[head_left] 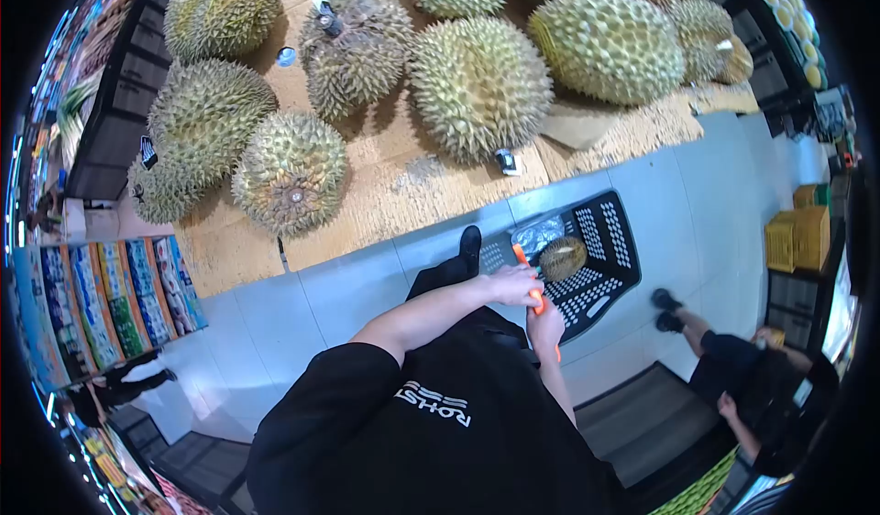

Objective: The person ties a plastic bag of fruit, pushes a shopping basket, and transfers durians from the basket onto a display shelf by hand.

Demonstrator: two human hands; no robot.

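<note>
My left hand [515,286] is closed around an orange handle [521,255], whose upper end shows past the fingers. Just below and to the right, my right hand [546,325] grips the same orange strip, and the two hands nearly touch. Under them on the floor is a black slotted shopping basket [616,240]. Inside it lie a small brownish durian [563,258] and a shiny clear-plastic package [538,237]. Whether the handle joins the basket is hidden by my hands.
Several large durians [478,89] sit on a worn wooden display table [394,203] ahead, some with black tags. A flat piece of cardboard [579,126] lies near its edge. Another person [761,378] stands at right. Yellow crates [797,240] and packaged-goods shelves [119,295] flank the tiled floor.
</note>
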